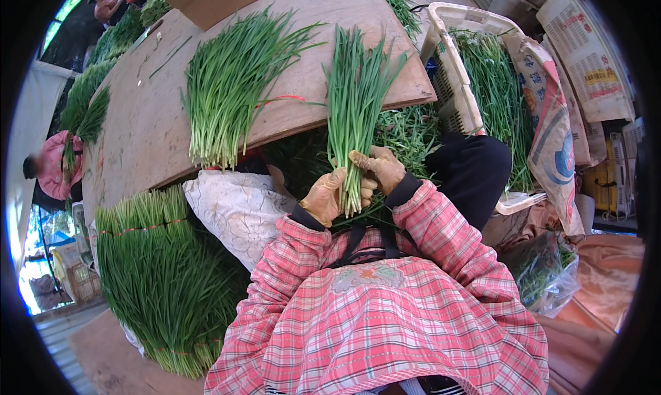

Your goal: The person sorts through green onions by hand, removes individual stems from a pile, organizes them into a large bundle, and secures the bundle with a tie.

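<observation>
A bunch of garlic chives lies with its leaves on the table and its pale stem ends toward me, past the table's near edge. My left hand, in a yellowish glove, is closed round the stems from the left. From the right, my gloved right hand grips the same stems a little higher, its thumb across the front. A larger loose heap of chives rests on the table to the left. Between the two lies a thin red tie.
The wooden table carries a cardboard box at the back. Tied chive bundles are stacked at my left. A white plastic crate full of greens stands at right, a printed sack over its side. Another person works at far left.
</observation>
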`<state>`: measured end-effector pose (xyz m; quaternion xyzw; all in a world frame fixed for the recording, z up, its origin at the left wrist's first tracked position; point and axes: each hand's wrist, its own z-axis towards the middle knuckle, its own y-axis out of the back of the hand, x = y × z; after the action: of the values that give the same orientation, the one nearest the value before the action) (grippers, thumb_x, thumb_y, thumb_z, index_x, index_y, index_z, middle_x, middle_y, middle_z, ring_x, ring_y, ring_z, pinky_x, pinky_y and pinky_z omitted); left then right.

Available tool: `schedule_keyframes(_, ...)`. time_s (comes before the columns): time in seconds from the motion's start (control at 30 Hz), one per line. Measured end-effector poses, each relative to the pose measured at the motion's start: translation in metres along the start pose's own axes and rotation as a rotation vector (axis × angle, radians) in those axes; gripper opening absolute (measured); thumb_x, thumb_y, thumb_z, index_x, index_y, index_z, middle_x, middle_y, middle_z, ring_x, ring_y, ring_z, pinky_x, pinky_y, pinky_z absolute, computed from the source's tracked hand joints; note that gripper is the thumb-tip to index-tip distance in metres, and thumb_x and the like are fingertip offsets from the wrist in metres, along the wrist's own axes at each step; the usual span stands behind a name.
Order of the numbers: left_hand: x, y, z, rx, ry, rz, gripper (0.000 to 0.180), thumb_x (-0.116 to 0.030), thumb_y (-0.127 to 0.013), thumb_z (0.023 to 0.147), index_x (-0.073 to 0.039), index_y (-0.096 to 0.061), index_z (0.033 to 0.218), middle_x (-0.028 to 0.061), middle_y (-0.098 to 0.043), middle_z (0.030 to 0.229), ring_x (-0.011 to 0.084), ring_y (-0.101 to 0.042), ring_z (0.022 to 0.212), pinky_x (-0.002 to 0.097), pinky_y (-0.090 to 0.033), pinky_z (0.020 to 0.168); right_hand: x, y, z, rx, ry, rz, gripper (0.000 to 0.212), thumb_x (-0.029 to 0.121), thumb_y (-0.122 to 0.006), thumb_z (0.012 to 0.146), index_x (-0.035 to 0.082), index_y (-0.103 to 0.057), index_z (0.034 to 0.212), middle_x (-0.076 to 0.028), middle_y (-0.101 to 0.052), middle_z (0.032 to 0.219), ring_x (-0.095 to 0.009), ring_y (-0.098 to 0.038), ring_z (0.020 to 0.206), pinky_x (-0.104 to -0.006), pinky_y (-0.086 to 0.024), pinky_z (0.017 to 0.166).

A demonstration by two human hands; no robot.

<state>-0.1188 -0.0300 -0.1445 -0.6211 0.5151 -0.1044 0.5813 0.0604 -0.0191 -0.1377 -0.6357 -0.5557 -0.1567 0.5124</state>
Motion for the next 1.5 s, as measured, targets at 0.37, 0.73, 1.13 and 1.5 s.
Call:
schedule_keyframes(0.37, 0.001, 0.003, 0.008, -0.109, -0.061, 0.078, 0.032, -0.013, -0.058, 0.085, 0.004, -0.05, 0.111, 0.0133, -0.063, 0.09, 0.0203, -0.062, 0.071, 0.0327, -0.052, 0.065, 0.017, -0.002, -0.012, -0.419, 0.323, -0.297, 0.018, 0.016, -0.059, 0.086, -0.002, -0.06, 0.085, -0.002, -0.06, 0.072, -0.008, -0.054, 0.059, -0.0239, -0.044, 0.055)
schedule_keyframes(0.73, -0.003, 0.002, 0.007, -0.045, -0.103, 0.204, 0.04, -0.002, -0.066, 0.071, 0.002, -0.052, 0.109, 0.0137, -0.062, 0.095, 0.0192, -0.061, 0.075, 0.0301, -0.05, 0.07, 0.03, -0.006, 0.004, -0.326, 0.217, -0.105, 0.011, 0.011, -0.061, 0.082, 0.003, -0.061, 0.074, 0.001, -0.055, 0.062, -0.006, -0.044, 0.05, -0.0195, -0.035, 0.047)
schedule_keyframes(1.13, 0.006, -0.006, 0.012, -0.267, -0.189, 0.308, 0.036, -0.034, -0.058, 0.087, 0.001, -0.059, 0.096, 0.0081, -0.063, 0.083, 0.0173, -0.061, 0.07, 0.0305, -0.05, 0.062, 0.015, -0.037, -0.029, -0.168, 0.309, -1.033, 0.02, 0.02, -0.065, 0.077, 0.0, -0.063, 0.081, -0.013, -0.064, 0.068, -0.019, -0.064, 0.064, -0.0313, -0.048, 0.058)
schedule_keyframes(1.5, -0.017, -0.012, -0.009, -0.591, -0.48, 1.221, 0.03, -0.021, -0.059, 0.085, -0.004, -0.049, 0.109, 0.0062, -0.058, 0.075, 0.0141, -0.054, 0.063, 0.0302, -0.045, 0.059, 0.04, -0.032, 0.024, -0.105, 0.155, -0.114, 0.033, 0.031, -0.069, 0.078, 0.002, -0.055, 0.085, 0.002, -0.046, 0.06, -0.006, -0.035, 0.049, -0.0207, -0.026, 0.044)
